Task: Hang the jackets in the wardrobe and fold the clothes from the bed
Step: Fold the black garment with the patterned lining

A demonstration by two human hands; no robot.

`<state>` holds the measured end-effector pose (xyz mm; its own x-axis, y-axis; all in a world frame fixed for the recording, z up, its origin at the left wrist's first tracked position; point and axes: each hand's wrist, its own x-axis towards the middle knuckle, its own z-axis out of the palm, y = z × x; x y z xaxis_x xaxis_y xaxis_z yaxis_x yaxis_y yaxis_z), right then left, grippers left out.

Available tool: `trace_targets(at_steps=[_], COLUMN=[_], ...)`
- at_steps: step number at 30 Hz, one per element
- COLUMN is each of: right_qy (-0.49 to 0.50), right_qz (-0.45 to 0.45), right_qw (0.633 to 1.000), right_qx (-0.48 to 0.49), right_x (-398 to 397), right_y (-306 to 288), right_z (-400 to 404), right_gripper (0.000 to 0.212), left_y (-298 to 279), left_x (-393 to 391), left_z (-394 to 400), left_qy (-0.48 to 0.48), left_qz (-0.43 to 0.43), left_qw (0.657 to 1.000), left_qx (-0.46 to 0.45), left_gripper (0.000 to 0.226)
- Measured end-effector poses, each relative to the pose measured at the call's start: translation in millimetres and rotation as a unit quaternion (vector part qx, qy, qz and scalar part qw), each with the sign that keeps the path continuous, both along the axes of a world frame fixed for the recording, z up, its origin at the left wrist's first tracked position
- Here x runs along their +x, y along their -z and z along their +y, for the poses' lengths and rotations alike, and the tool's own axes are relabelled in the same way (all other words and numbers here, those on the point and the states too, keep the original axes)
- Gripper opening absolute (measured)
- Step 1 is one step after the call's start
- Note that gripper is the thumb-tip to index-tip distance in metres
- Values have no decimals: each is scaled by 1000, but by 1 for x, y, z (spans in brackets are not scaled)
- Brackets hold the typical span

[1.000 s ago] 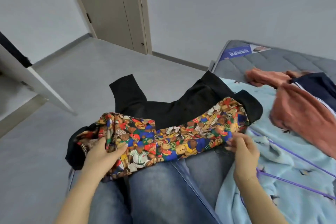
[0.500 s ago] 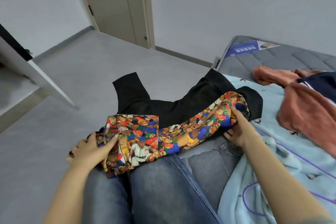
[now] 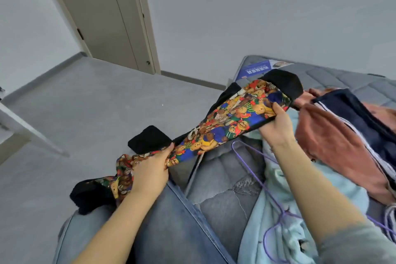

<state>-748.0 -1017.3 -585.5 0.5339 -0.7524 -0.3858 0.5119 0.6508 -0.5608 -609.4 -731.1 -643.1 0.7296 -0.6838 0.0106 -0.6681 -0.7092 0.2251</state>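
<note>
Head view: person seated at the bed edge, legs in blue denim. Both hands grip a folded garment, a black fabric piece with a glossy multicolour teddy-bear print, stretched into a long narrow band sloping up from lower left to upper right. Left hand has fingers curled round the bunched lower end, above the left knee; a black cuff-like end droops below it, and another black flap sticks out behind. Right hand pinches the upper end, thumb on top of the print, fingers under; a black rounded end hangs over past the grip. Garment is lifted off the lap, upper end over the bed's near edge.

Bed has a grey quilted mattress with stitched diamond panels and a blue label at its far corner. On it: a pale blue soft garment near the right arm, a thin purple wire hanger lying across it, a rust-brown fuzzy garment, and a navy garment with white trim overlapping it. Grey smooth floor, beige door at the far wall.
</note>
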Motion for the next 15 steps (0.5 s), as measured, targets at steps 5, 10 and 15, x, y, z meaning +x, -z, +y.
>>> trace_targets(at_steps=[5, 10, 15], right_qy=[79, 211, 280], right_qz=[-68, -63, 42], right_qw=[993, 973, 958], right_qx=[-58, -69, 53], right_x=[-39, -152, -279], right_y=[-63, -77, 2], right_z=[-57, -91, -45], right_gripper=[29, 31, 40], left_y=[-69, -90, -4], left_x=[-10, -82, -189], left_z=[-81, -151, -152], left_qy=[34, 119, 297], left_qz=[-47, -2, 79], left_qw=[990, 968, 951], left_qx=[-128, -220, -19], left_gripper=[67, 80, 77])
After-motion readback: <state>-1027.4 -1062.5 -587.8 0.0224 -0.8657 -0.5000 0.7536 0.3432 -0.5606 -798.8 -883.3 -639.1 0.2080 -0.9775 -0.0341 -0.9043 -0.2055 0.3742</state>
